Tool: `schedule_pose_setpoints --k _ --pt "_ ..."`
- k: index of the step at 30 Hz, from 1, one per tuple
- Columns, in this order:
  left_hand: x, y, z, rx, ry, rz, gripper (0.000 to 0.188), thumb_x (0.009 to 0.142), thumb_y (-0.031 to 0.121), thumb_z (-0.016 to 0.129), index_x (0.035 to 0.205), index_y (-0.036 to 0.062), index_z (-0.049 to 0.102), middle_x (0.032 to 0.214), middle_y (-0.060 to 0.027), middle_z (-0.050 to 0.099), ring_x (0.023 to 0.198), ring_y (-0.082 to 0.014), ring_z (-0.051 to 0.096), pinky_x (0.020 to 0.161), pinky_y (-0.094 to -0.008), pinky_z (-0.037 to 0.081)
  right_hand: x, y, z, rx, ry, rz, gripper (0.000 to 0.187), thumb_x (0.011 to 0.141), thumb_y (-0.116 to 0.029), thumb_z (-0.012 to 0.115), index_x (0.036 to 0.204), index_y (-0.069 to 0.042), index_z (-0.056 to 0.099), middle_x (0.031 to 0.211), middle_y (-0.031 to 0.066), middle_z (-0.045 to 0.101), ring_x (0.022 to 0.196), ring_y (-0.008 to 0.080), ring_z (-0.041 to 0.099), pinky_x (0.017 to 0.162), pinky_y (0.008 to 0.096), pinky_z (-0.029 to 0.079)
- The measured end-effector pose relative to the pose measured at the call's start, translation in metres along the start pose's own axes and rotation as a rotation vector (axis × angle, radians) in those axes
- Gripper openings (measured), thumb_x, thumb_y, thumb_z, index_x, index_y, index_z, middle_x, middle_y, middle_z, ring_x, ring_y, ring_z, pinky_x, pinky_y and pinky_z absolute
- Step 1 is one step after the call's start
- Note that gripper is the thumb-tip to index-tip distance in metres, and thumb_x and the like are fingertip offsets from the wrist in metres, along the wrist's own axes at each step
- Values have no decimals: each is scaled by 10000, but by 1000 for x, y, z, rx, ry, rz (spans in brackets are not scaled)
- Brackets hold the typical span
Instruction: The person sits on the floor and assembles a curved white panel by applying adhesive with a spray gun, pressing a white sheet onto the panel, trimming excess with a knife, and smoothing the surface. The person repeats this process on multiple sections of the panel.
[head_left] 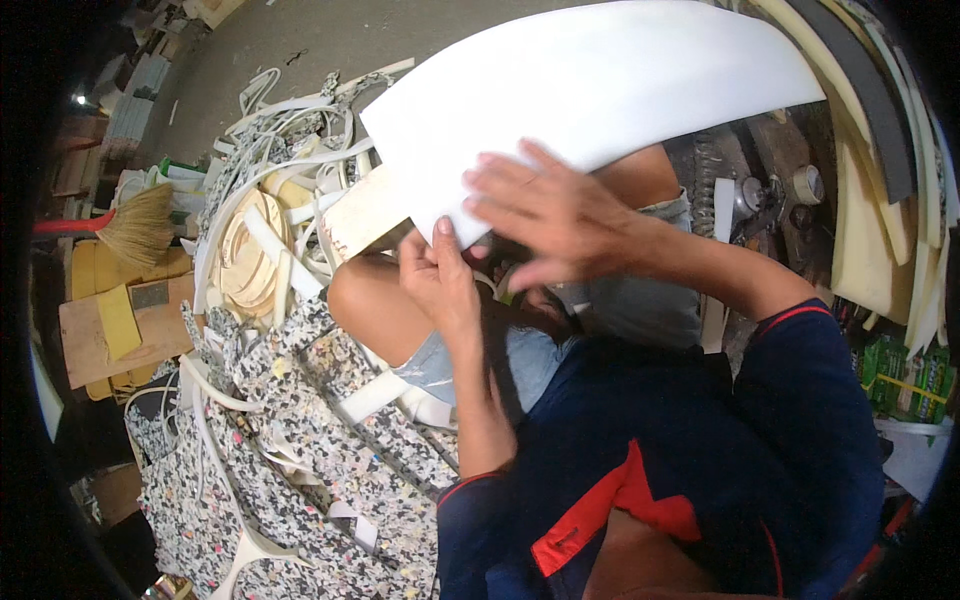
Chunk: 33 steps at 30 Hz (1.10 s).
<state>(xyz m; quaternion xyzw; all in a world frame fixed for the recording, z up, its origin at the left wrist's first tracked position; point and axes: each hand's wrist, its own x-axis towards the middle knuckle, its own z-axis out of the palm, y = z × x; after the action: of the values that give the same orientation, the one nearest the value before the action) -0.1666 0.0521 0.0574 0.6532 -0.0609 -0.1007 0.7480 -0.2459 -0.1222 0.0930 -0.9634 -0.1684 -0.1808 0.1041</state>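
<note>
A large white sheet with a curved outer edge [590,85], apparently foam, stretches away from my lap toward the far right. My left hand [447,282] grips its narrow near corner, thumb on top and fingers curled beneath. Over the near edge, my right hand [550,215] is spread with its fingers apart, slightly blurred; whether it touches the sheet I cannot tell. A flat beige board [370,212] sticks out from under the sheet on the left, above my knee. The far end of that board is hidden by the sheet.
Speckled foam pieces [290,430] and tangled white offcut strips [300,150] lie to my left. A broom [135,228] and a brown board [125,325] are farther left. Cream and grey foam sheets [865,190] hang at right, near a tape roll [808,185].
</note>
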Motion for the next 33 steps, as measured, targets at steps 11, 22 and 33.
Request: schedule_pose_setpoints --k 11,22,33 --pt "4 34 46 1373 -380 933 855 768 88 775 1507 -31 361 1575 -246 352 1478 -424 316 1190 -550 272 -28 36 -14 -418 143 210 560 841 19 637 1392 -49 569 1467 179 538 1392 306 493 1138 540 408" --pt "25 35 49 1083 -524 1019 486 837 -69 569 1323 -79 556 1363 -291 576 1334 -454 511 1125 -546 394 -33 50 -19 -178 188 152 504 886 -49 625 1386 -23 562 1427 162 578 1376 289 513 1140 544 400" --pt "16 14 50 1258 -438 1171 440 892 6 563 1328 -46 587 1403 -214 578 1345 -403 524 1119 -526 411 -44 45 -2 -250 220 106 391 944 -135 565 1305 2 623 1416 183 581 1365 301 523 1138 555 372"
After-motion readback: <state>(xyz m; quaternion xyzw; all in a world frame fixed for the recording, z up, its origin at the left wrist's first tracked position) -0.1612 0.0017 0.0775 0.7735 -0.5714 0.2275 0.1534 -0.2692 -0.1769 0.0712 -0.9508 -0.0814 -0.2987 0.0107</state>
